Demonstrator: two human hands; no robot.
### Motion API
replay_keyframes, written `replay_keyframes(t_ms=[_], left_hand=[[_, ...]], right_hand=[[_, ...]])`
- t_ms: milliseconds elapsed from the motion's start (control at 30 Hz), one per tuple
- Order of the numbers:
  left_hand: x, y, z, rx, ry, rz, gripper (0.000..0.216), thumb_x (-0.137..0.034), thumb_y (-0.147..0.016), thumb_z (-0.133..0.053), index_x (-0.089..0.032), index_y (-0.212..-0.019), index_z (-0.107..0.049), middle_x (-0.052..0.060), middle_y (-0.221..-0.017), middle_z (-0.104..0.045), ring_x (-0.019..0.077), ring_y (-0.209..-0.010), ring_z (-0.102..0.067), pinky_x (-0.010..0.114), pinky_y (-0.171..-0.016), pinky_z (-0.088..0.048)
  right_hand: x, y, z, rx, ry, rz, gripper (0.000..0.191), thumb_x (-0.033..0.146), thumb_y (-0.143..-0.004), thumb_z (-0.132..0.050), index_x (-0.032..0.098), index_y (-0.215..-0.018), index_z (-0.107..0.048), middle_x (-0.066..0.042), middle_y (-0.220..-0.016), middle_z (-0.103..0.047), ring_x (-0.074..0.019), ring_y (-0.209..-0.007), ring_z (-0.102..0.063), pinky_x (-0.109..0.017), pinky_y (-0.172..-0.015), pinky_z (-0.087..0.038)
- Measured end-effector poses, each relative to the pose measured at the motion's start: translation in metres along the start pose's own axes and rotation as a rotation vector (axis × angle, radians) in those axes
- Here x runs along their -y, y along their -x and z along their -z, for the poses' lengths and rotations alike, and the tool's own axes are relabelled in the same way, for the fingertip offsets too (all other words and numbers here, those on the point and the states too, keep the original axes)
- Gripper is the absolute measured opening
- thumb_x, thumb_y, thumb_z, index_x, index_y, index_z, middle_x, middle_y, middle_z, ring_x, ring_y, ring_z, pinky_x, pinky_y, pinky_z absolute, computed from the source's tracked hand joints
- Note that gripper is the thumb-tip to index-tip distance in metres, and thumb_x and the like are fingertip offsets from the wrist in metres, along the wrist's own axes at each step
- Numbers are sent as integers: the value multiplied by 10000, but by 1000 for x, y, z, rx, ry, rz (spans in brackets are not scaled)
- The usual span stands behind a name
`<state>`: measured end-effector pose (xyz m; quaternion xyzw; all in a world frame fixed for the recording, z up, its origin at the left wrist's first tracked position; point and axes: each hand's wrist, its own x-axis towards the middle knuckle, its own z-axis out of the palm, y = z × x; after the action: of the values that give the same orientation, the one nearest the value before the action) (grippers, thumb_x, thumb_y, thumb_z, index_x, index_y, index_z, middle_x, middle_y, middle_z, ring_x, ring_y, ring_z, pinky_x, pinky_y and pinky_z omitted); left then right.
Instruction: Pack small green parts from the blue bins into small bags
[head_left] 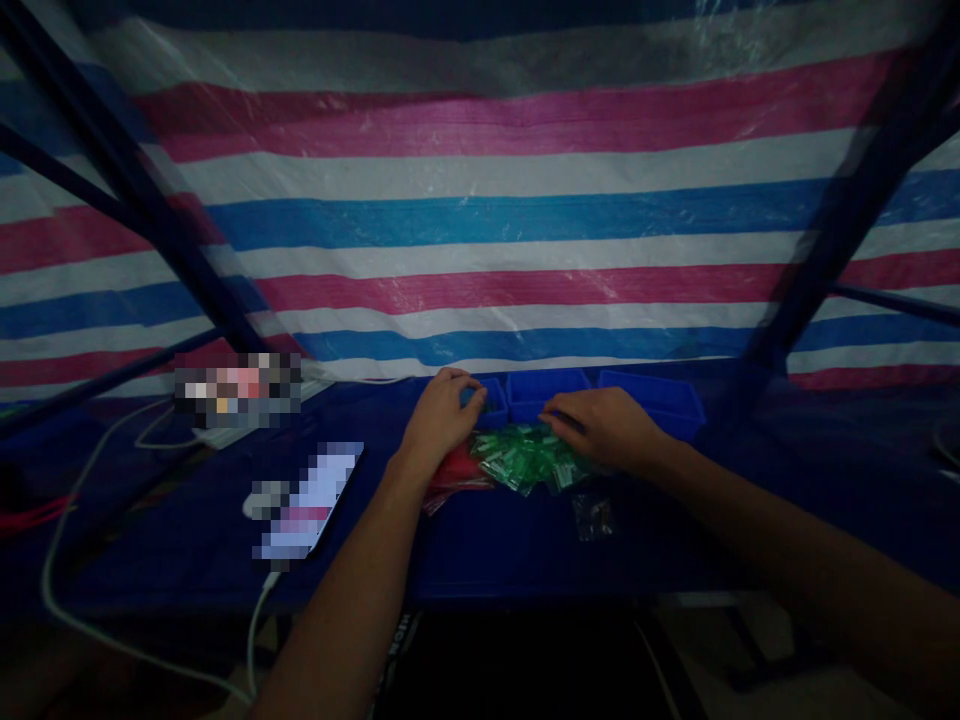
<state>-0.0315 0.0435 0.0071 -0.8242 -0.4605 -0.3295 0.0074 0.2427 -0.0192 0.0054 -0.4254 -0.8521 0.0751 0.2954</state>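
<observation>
Striped tarpaulin (495, 220), a blue frame (844, 215) and small bins (549, 382) on the bench (510, 560) suggest a makeshift workshop.

Centre: green packets (521, 462), red packets (459, 470), blue bins (525, 408); lower centre, dark-blue table (495, 555); above, sheet (480, 220) striped pink, white, blue.

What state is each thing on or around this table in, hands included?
Left hand: partly curled at the left bin; grip unclear.
Right hand: fingers bent beside the green packets; grip unclear.
Green packets: loosely heaped.
Red packets: lying flat, partly hidden.
Small clear bag: lying flat, contents unclear.
Left bin: open-topped, partly hidden.
Middle bin: open-topped, partly hidden.
Right bin: open-topped, partly hidden.
Phone: screen lit.
Striped sheet: hanging.
</observation>
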Motion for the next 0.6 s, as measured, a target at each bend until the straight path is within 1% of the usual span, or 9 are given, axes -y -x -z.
replay_keyframes(t_ms=[33, 100, 167, 233, 267, 333, 433, 500, 600], left_hand=[[-3, 0, 1, -14, 2, -11, 186, -302, -974, -600, -205, -1016, -753, 101, -1126, -666, 261, -1124, -638, 451, -1062, -495], [-9, 0, 3, -41, 3, -37, 192, -296, -988, -583, -202, -1032, -745, 96, -1112, -667, 253, -1117, -636, 439, -1055, -497], [-15, 1, 5, -48, 7, -70, 191, -293, -993, -576, -209, -1047, -738, 89, -1122, -663, 246, -1120, -631, 429, -1055, -497], [-20, 2, 5, -24, 7, -100, 177, -285, -988, -583, -222, -1055, -734, 80, -1148, -655, 243, -1129, -624, 428, -1063, -493], [-22, 3, 5, -7, 6, -114, 170, -280, -985, -588, -227, -1057, -733, 77, -1160, -652, 243, -1135, -621, 431, -1068, -490], [-26, 3, 5, 17, 5, -133, 165, -275, -984, -588, -230, -1060, -728, 73, -1167, -651, 243, -1141, -617, 436, -1074, -487], [-30, 3, 4, 29, 17, -160, 169, -278, -999, -569, -224, -1056, -718, 72, -1145, -662, 237, -1123, -623, 429, -1059, -496], [-34, 3, 2, 32, 21, -177, 170, -271, -1003, -560, -224, -1064, -711, 71, -1139, -669, 234, -1112, -626, 423, -1047, -501], [-41, 5, 0, 41, -9, -204, 176, -261, -1003, -557, -224, -1090, -704, 70, -1135, -678, 241, -1105, -623, 431, -1032, -501]], right_hand=[[-3, 0, 8, 33, 29, -22, 271, 496, -968, -603, 268, -973, -749, -75, -920, -754, -252, -836, -651, -362, -776, -426], [-10, 2, 24, 143, 95, -19, 356, 599, -903, -662, 254, -896, -748, -65, -824, -738, -235, -754, -634, -343, -703, -390], [-17, 7, 37, 262, 136, -35, 471, 708, -755, -759, 248, -854, -741, -55, -750, -715, -223, -672, -612, -332, -630, -353], [-24, 14, 42, 335, 122, -75, 594, 752, -577, -846, 252, -878, -741, -55, -767, -717, -225, -652, -607, -327, -589, -344], [-27, 17, 42, 365, 95, -83, 637, 746, -515, -875, 254, -897, -739, -56, -798, -722, -229, -667, -615, -325, -583, -352], [-32, 21, 37, 412, 53, -93, 688, 714, -454, -910, 255, -930, -718, -49, -860, -726, -232, -700, -627, -318, -575, -367], [-36, 22, 30, 454, 43, -99, 599, 621, -524, -920, 250, -920, -666, -24, -855, -712, -215, -701, -618, -305, -563, -362], [-37, 21, 29, 468, 45, -102, 473, 522, -607, -901, 247, -899, -649, -13, -825, -701, -202, -689, -609, -298, -557, -355], [-36, 20, 33, 467, 37, -69, 275, 342, -698, -828, 246, -901, -668, -15, -834, -712, -193, -697, -616, -296, -581, -379]])
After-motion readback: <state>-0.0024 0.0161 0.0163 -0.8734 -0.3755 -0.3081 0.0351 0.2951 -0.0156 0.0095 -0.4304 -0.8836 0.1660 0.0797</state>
